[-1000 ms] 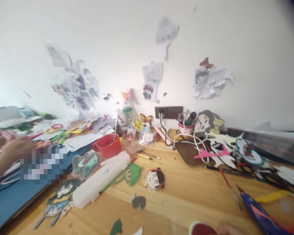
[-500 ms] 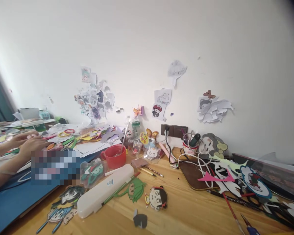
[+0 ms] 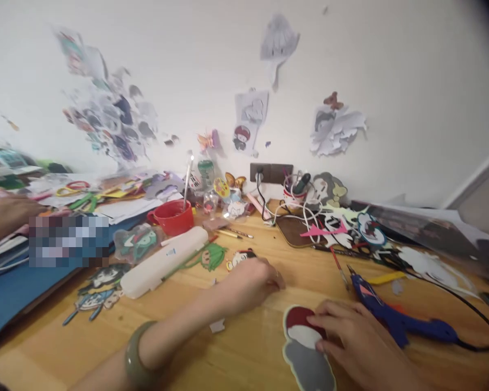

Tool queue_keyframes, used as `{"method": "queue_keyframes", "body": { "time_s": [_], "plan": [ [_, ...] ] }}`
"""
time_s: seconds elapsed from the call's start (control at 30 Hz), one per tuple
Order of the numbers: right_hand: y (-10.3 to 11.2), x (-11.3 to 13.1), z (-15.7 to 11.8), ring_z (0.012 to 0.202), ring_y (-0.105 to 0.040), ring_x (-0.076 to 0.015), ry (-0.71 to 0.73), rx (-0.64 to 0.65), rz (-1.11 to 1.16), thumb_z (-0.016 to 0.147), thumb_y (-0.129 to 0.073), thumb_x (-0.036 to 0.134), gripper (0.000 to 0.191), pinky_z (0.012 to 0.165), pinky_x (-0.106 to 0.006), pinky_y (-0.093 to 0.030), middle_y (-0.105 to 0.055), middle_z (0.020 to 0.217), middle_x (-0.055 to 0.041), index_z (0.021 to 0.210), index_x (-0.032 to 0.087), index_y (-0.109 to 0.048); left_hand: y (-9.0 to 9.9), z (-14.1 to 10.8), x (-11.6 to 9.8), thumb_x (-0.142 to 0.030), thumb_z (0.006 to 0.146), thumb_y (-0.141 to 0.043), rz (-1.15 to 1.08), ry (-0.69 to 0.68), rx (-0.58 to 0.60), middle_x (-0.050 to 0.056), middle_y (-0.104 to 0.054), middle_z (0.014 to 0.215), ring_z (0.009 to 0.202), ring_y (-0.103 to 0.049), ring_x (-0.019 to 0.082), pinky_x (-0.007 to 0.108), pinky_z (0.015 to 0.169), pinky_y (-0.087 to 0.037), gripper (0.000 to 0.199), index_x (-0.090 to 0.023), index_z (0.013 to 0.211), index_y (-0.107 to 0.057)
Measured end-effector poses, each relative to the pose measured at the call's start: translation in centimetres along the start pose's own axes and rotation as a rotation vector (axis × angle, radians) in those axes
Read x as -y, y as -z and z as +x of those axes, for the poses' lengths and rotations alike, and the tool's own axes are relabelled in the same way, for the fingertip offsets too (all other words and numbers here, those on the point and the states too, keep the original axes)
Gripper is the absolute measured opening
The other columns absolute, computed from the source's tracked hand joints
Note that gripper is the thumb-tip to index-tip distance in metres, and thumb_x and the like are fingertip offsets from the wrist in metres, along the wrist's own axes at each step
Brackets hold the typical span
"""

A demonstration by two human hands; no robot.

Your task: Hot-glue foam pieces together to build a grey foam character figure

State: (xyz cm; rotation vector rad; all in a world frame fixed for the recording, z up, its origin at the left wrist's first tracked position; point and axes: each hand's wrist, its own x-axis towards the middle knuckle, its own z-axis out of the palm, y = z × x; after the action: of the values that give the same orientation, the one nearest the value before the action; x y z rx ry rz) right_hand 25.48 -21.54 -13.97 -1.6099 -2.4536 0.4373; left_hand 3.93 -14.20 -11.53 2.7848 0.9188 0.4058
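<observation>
The red-topped cutout, white across its middle and grey below, is low in my view, at the near part of the desk; I cannot tell whether it lies flat or is slightly lifted; my right hand grasps it, fingertips and thumb at its right edge, a grip that probably steadies it while leaving most of its face uncovered; my left hand is up and to its left, apart from it, fingers curled, and I cannot tell whether that grip holds anything; beyond those knuckles lies a black-haired cutout, partly hidden; just beyond my right hand a blue glue gun lies on its side, presumably there for an easy reach, its black cord curving away; further left are a green-haired cutout and a long white case, set at a slant; behind the case stands a red mug, which seems to keep a thin pale stick propped up; at the far left is another person's hand, near a blue board.
</observation>
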Motion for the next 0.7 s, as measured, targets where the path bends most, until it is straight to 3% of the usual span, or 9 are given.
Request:
{"method": "queue_keyframes", "body": {
  "time_s": [0.07,0.17,0.3,0.57,0.7],
  "plan": [
    [0.4,0.3,-0.1,0.085,-0.055,-0.0192,-0.041,0.016,0.02,0.075,-0.063,0.018,0.023,0.077,-0.035,-0.037,-0.063,0.094,0.004,0.092,0.033,-0.067,-0.2,0.1,0.5,-0.01,0.079,-0.057,-0.181,0.064,0.058,0.0,-0.068,0.083,0.079,-0.061,0.013,0.02,0.07,-0.045,0.015,-0.019,0.086,-0.067],
    [0.5,0.5,-0.1,0.085,-0.053,-0.0176,-0.07,0.018,0.045,0.074,-0.065,0.018,0.023,0.076,-0.034,-0.035,-0.063,0.092,0.0061,0.091,0.033,-0.066,-1.1,0.2,0.2,-0.011,0.079,-0.057,-0.272,0.014,0.101,0.001,-0.068,0.084,0.081,-0.059,0.015,0.022,0.071,-0.044,0.016,-0.019,0.086,-0.068],
    [0.4,0.6,-0.1,0.084,-0.053,-0.0169,-0.083,-0.002,0.049,0.072,-0.067,0.016,0.022,0.076,-0.034,-0.033,-0.063,0.09,0.0073,0.089,0.031,-0.066,-2.4,0.1,-1.2,-0.017,0.081,-0.058,-0.244,-0.113,0.136,0.001,-0.067,0.085,0.084,-0.057,0.016,0.023,0.072,-0.042,0.012,-0.019,0.089,-0.067],
    [0.8,0.1,-0.7,0.089,-0.055,-0.0176,-0.056,-0.057,0.086,0.072,-0.066,0.015,0.025,0.081,-0.035,-0.036,-0.066,0.095,0.0056,0.095,0.027,-0.064,-2.8,0.1,-2.3,-0.02,0.081,-0.059,-0.153,-0.048,0.187,0.0,-0.063,0.079,0.078,-0.054,0.015,0.023,0.061,-0.039,0.007,-0.019,0.081,-0.066],
    [1.9,-1.0,-1.4,0.084,-0.058,-0.0167,-0.109,-0.215,0.104,0.082,-0.053,0.017,0.017,0.079,-0.036,-0.038,-0.067,0.091,0.0045,0.089,0.027,-0.064,-2.7,0.0,-2.5,-0.02,0.085,-0.054,-0.098,-0.093,0.194,-0.001,-0.062,0.078,0.077,-0.053,0.015,0.024,0.061,-0.04,0.011,-0.02,0.079,-0.064]
  ]
}}
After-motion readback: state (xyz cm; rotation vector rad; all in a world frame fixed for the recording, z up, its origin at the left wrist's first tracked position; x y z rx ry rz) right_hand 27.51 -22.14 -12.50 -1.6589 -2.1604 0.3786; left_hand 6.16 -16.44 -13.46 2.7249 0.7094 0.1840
